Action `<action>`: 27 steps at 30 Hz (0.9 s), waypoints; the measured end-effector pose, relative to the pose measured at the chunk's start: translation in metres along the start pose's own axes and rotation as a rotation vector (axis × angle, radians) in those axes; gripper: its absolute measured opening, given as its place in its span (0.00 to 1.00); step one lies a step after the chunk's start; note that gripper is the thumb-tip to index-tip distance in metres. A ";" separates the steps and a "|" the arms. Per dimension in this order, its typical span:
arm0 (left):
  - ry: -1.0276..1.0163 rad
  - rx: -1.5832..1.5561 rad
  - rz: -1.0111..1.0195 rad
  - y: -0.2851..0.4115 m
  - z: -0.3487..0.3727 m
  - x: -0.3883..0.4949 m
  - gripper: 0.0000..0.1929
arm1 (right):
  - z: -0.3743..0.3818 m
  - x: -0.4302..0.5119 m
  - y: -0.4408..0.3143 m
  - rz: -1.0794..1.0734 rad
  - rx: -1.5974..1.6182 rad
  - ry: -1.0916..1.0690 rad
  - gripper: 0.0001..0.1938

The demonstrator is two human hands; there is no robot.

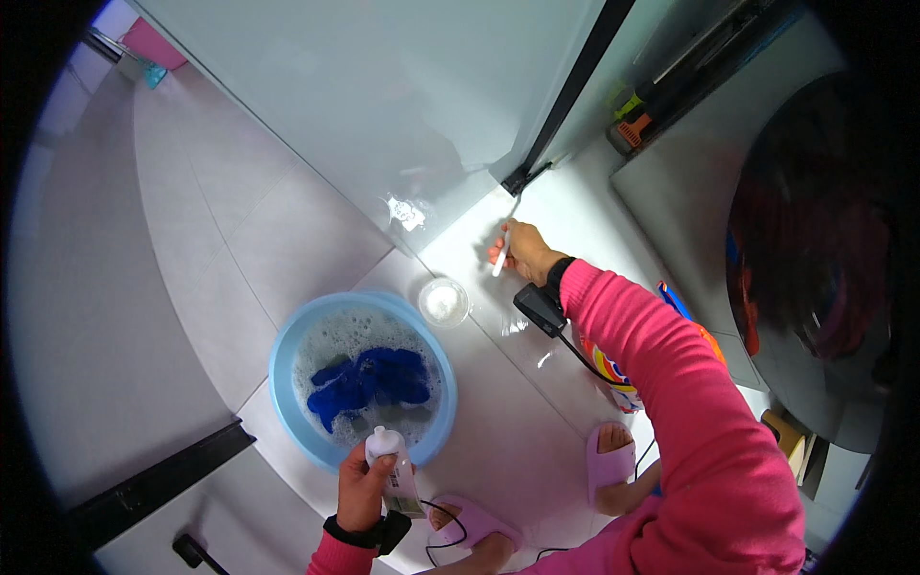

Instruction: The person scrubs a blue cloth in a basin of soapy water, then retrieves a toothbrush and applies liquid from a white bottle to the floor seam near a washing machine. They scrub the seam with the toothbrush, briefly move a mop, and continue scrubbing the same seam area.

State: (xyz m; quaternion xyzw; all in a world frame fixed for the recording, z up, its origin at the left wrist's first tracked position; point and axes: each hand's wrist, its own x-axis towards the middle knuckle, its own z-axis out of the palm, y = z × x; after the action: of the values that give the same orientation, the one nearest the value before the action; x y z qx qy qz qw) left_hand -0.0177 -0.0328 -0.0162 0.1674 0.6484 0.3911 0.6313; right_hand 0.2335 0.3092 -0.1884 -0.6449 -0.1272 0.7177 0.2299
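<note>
My left hand (pixel 366 481) is closed around a white plastic squeeze bottle (pixel 392 460), which has a white cap and a printed label, held over the near rim of a light blue basin (pixel 282 402). Dark blue cloth (pixel 374 381) lies in sudsy water inside the basin. My right hand (pixel 521 251) grips a thin stick-like tool with a white handle (pixel 501 260), its far end near the bottom corner of a black-framed glass door. Just right of the basin, a small clear tub of white powder (pixel 443 302) stands on the tiles.
A glass panel (pixel 374 93) rises ahead. To the right are an appliance with a round dark door (pixel 812 273) and, partly behind my right sleeve, a colourful detergent bag (pixel 622 381). My feet in pink slides (pixel 611 460) are close by. A pink bucket (pixel 154 43) stands far left.
</note>
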 end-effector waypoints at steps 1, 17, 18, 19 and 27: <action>0.005 0.006 -0.014 0.000 0.000 0.000 0.12 | -0.001 0.001 -0.001 -0.108 -0.079 0.041 0.11; 0.033 0.014 -0.021 -0.003 -0.003 -0.002 0.13 | -0.021 0.009 -0.024 -0.132 0.059 0.136 0.12; 0.031 0.030 -0.016 -0.002 -0.003 -0.003 0.12 | -0.023 0.008 -0.021 -0.242 0.069 0.185 0.12; 0.030 0.047 -0.006 -0.002 -0.004 -0.003 0.12 | -0.027 0.005 -0.019 -0.346 0.084 0.241 0.12; 0.039 0.003 -0.048 -0.003 -0.004 -0.006 0.12 | -0.056 0.006 -0.021 -0.217 0.073 0.182 0.12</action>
State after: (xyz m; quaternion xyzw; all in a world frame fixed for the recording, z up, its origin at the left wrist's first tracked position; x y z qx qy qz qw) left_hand -0.0200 -0.0399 -0.0147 0.1449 0.6651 0.3782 0.6274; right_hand 0.2913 0.3238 -0.1910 -0.6810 -0.1486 0.6314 0.3398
